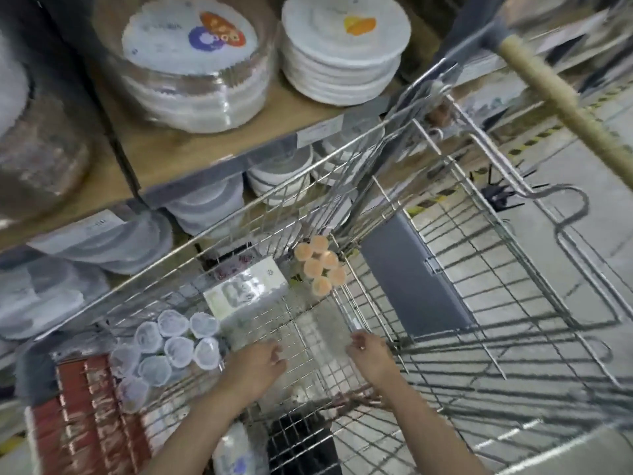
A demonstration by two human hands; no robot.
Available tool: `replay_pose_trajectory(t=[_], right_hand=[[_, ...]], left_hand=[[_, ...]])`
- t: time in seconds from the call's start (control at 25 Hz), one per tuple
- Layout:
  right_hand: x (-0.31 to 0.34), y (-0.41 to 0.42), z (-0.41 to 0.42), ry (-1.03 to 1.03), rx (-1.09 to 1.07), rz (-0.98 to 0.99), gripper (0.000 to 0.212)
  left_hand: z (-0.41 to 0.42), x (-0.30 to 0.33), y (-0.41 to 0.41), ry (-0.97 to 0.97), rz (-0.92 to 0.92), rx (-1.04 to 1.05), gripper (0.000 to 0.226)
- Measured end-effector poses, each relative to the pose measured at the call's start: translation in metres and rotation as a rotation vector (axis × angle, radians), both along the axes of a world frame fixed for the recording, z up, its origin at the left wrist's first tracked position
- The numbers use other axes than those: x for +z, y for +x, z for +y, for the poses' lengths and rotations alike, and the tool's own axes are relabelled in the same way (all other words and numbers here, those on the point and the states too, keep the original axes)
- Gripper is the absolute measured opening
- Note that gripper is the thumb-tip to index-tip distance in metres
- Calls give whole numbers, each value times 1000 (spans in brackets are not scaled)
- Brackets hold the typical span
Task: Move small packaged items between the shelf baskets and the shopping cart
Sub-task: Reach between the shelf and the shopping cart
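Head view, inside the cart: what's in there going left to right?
Red package → pack of clear cups → white boxed item → pack of orange cups → grey flap.

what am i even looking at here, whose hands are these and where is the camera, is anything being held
There is no machine here. One wide-angle camera sits on a person's head and looks down, so the two bare arms coming up from the bottom are that person's own.

They reach into a wire shopping cart. The left hand and the right hand both hover over the cart floor with loosely curled fingers; neither seems to hold anything, though the picture is blurred.

In the cart lie a pack of clear lidded cups, a pack of orange cups, a flat white package and a red pack. Beside the cart, store shelves carry stacks of white plates.
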State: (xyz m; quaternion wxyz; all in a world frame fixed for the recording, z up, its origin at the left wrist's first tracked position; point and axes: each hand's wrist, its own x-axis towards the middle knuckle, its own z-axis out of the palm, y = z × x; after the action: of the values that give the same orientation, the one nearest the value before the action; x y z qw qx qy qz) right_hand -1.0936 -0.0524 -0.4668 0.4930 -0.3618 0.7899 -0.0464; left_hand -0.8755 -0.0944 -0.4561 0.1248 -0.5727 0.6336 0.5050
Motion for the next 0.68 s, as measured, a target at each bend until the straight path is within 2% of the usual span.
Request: replay_pose_trajectory(t=[0.12, 0.24, 0.32, 0.48, 0.6, 0.68], right_hand=[[-45, -20, -22, 3, -73, -11, 32], [-90, -30, -42, -13, -74, -23, 32], [-112, -33, -58, -64, -119, -65, 32], [-144, -30, -86, -238, -207, -127, 49], [-162, -27, -95, -305, -220, -135, 49], [-170, -24, -94, -378, -250, -118, 50]], left_hand=[[-10, -47, -30, 59, 35, 98, 31], [-33, -92, -59, 38, 26, 152, 34], [-46, -117, -77, -8, 34, 192, 38], [-61, -158, -101, -96, 77, 276, 45], [-63, -178, -108, -197, 183, 370, 49], [-66, -185, -112, -284, 186, 406, 53]])
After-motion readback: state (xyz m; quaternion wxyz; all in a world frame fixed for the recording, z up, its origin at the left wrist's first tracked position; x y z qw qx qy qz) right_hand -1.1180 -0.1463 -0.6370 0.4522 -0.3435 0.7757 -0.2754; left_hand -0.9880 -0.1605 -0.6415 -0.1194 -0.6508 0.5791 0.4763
